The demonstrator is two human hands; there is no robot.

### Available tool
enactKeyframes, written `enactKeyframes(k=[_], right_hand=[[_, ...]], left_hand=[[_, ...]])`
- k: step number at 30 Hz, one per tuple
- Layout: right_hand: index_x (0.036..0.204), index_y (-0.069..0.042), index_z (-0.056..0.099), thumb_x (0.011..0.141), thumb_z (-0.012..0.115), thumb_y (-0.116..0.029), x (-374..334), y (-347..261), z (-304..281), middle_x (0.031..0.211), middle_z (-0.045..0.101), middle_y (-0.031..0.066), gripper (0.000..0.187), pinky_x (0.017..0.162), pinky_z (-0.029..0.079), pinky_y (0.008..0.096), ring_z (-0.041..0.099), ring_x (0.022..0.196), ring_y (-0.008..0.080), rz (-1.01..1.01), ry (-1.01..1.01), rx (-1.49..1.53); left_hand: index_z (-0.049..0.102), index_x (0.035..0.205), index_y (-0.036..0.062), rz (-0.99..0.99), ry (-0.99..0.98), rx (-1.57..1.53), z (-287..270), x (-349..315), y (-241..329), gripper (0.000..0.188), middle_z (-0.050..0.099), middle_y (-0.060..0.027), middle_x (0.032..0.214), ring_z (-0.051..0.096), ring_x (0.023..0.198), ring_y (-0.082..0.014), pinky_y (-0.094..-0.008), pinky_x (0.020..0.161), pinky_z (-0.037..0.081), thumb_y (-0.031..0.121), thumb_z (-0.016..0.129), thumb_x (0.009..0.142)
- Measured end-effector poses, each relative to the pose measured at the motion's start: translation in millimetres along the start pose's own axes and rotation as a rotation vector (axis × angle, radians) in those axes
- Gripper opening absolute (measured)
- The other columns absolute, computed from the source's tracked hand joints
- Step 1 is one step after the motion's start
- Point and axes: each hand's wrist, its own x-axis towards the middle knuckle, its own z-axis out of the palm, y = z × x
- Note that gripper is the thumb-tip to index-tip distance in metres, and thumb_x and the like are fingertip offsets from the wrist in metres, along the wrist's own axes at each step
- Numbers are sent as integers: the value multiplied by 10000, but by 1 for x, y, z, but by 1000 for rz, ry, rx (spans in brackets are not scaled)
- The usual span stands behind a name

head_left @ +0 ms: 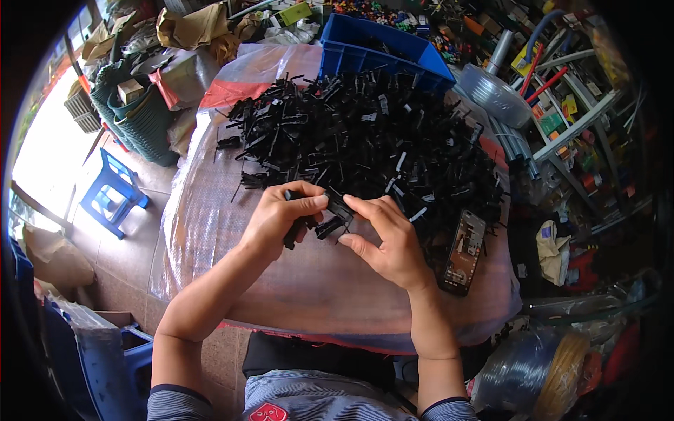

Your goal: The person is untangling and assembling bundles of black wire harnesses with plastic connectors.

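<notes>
My left hand [284, 214] is closed around one or more black plastic parts [292, 234], which stick out below its fingers. Thumb and fingertips of my right hand [382, 238] pinch another black plastic part [335, 223] between the two hands, just above the table covering. The exact kind of these small parts cannot be made out. Right beyond my hands spreads a large heap of similar black plastic pieces [337, 133], with a few pale bits among them.
A blue crate [379, 35] stands behind the heap. A smartphone [463, 252] lies right of my right hand on the plastic-sheeted table [295, 295]. A blue stool [116, 193] and green basket [144, 123] are at left. Clear tubing coils [495, 95] and shelving crowd the right.
</notes>
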Motion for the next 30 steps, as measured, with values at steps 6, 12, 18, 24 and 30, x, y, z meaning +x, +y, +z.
enactKeyframes(k=[6,12,18,24,30], right_hand=[[1033,-28,583,663,733,-79,1,3,11,901,606,81,402,683,434,342,556,776,242,-175,64,-426],[1002,-8,577,676,674,-9,9,0,13,836,594,129,340,653,478,367,570,751,301,-168,47,-462],[967,15,569,665,685,-10,12,3,29,803,600,134,325,621,487,357,585,704,287,-214,88,-525],[1067,25,543,738,686,-93,12,-10,17,803,584,129,378,635,478,349,568,732,276,-209,-136,-623],[1116,40,524,761,670,-117,2,-11,17,816,571,124,415,649,480,339,555,748,260,-142,-183,-674]], left_hand=[[626,860,15,-87,-78,-85,3,1,-16,148,582,-61,639,485,437,-94,-207,357,335,141,672,799],[626,829,21,26,-72,-4,12,4,-16,138,572,-34,632,469,437,-70,-200,358,329,138,683,783],[626,869,12,152,-61,54,11,0,-16,153,581,-31,654,482,476,-58,-185,382,340,142,670,800],[617,854,32,22,-111,47,3,1,-13,179,570,-27,614,433,403,-57,-194,345,308,199,671,817],[596,849,42,5,-124,70,7,-5,-17,189,559,-21,606,416,367,-57,-197,314,293,226,642,847]])
